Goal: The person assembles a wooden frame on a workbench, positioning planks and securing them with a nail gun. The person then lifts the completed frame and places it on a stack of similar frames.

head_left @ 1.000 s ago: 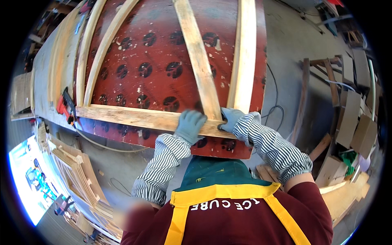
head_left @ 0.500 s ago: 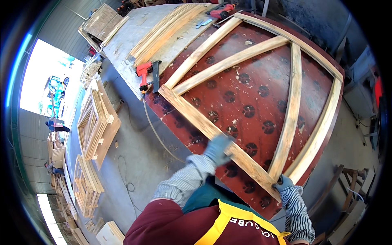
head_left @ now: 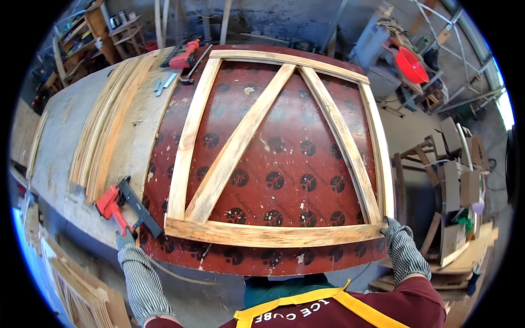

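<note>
As I view it remotely through the head camera, the red-and-black nail gun (head_left: 112,208) is at the near side of the table (head_left: 60,164), just beyond my left hand (head_left: 126,239) and to the left of the wooden frame (head_left: 249,132). Its red grip slants toward the near edge, where its foot meets the gloved left fingers. The black magazine (head_left: 138,206) gives the long axis: it runs obliquely from far left to near right, its near end just beside the frame's near left corner. My left hand is clearly the nearer one; my right hand (head_left: 390,225) is well apart, past the whole length of the front rail (head_left: 273,235).

State of the fingers: on the left they touch the foot of the grip, but I cannot tell whether they close around it, the palm side being hidden. On the right they are bent against the end of the front rail, at the frame's near right corner; whether they clasp the wood or merely lean on it, I cannot tell.

Surroundings: two slanting braces (head_left: 338,143) converge toward the far rail (head_left: 290,60). Loose wooden strips (head_left: 112,126) lie beyond the gun, pointing away from me.
</note>
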Demonstrator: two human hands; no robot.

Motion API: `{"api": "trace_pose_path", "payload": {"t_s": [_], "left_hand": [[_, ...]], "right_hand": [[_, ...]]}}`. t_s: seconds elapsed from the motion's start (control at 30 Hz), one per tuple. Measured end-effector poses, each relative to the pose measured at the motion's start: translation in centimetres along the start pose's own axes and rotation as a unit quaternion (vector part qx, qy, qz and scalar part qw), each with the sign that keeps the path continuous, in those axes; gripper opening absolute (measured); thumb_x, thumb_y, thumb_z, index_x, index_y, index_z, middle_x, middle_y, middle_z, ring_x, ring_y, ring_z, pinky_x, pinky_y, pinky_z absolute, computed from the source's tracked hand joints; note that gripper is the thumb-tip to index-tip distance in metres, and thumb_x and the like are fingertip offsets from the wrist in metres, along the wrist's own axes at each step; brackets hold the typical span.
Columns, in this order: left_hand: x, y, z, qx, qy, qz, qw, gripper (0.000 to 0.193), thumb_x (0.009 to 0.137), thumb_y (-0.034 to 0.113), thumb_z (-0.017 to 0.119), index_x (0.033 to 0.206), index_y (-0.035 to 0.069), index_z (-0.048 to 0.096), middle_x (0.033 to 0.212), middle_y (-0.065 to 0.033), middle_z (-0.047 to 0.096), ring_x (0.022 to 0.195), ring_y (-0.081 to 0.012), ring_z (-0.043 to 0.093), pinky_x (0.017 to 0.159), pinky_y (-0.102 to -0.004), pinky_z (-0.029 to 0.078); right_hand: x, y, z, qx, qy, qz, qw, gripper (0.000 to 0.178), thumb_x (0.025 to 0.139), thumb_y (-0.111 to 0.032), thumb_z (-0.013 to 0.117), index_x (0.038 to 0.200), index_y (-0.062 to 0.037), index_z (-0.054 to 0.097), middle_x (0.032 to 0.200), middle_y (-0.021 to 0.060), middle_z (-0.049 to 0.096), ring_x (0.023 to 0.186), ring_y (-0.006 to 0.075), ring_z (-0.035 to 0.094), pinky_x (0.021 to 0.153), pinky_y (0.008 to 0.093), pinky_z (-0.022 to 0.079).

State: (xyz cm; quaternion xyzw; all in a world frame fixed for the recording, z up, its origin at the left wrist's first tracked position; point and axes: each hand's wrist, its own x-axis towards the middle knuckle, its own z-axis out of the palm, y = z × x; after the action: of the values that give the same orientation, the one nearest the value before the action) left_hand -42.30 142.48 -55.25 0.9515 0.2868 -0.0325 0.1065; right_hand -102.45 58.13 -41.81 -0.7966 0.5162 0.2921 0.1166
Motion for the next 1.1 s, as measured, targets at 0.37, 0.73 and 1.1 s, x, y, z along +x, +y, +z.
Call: {"api": "trace_pose_path", "payload": {"t_s": [0.37,0.73,1.1], "left_hand": [[5.3,-0.7,-0.5,-0.309,-0.22,-0.159,0.911,0.047,0.081,0.029,0.073,0.108,-0.006,0.057,0.084,-0.0173,0.067,0.065,-0.0251,0.066,0.054,-0.0363,0.053],[-6.8,-7.9,-10.0,-0.338,-0.069,-0.113,0.932,0.029,0.076,0.012,0.075,0.092,0.0,0.053,0.075,-0.0126,0.061,0.059,-0.023,0.062,0.049,-0.0343,0.054],[-54.5,7.3,-16.0,-0.487,-0.07,0.277,0.825,0.049,0.082,0.015,0.072,0.123,-0.002,0.049,0.113,-0.0163,0.058,0.092,-0.0215,0.059,0.084,-0.0407,0.051]], "right_hand": [[-14.5,-1.4,5.1,0.082,0.049,0.074,0.993,0.067,0.078,-0.02,0.073,0.135,-0.0005,0.045,0.133,0.0187,0.049,0.109,0.0284,0.059,0.094,0.0341,0.049],[-15.6,-4.2,10.5,0.16,0.038,-0.146,0.975,0.063,0.076,-0.013,0.073,0.133,-0.0037,0.049,0.125,0.0156,0.055,0.106,0.0281,0.061,0.09,0.0326,0.05],[-30.9,-21.9,-0.1,0.318,0.009,-0.705,0.634,0.082,0.078,-0.029,0.068,0.142,0.0041,0.029,0.122,0.0239,0.053,0.109,0.0363,0.055,0.095,0.0432,0.044]]}}
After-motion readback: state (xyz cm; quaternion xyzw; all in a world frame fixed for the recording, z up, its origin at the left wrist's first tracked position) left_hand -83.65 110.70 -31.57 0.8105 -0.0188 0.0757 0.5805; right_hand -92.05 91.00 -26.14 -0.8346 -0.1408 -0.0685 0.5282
